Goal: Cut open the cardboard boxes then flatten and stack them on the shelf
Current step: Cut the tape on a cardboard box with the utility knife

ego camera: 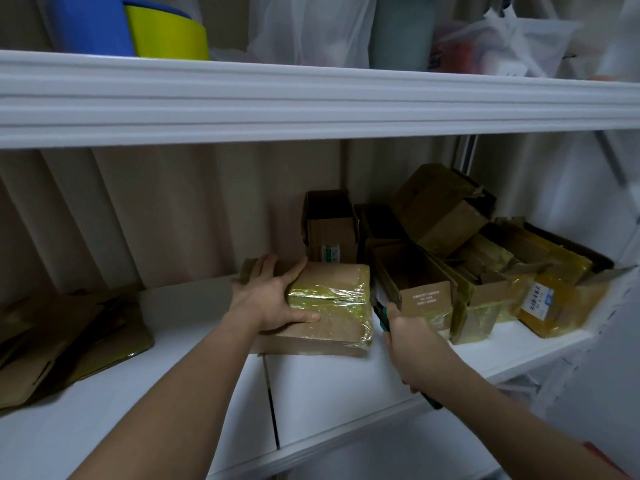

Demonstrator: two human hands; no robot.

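Observation:
A taped cardboard box (332, 306) with shiny yellow tape lies on the white shelf (329, 382) at the middle. My left hand (273, 296) grips its left end, thumb on the front face and fingers over the top. My right hand (412, 344) is just right of the box, shut on a dark-handled cutter (381, 317) whose tip points up beside the box's right edge. A pile of several more cardboard boxes (460, 265) fills the shelf's right half. Flattened cardboard (65, 341) lies at the shelf's far left.
The upper shelf (311, 98) overhangs close above and carries a blue and yellow container (138, 29), plastic bags (311, 26) and a pale green canister (403, 29). A curtain-like backing hangs behind the boxes. A seam splits the shelf boards near the front.

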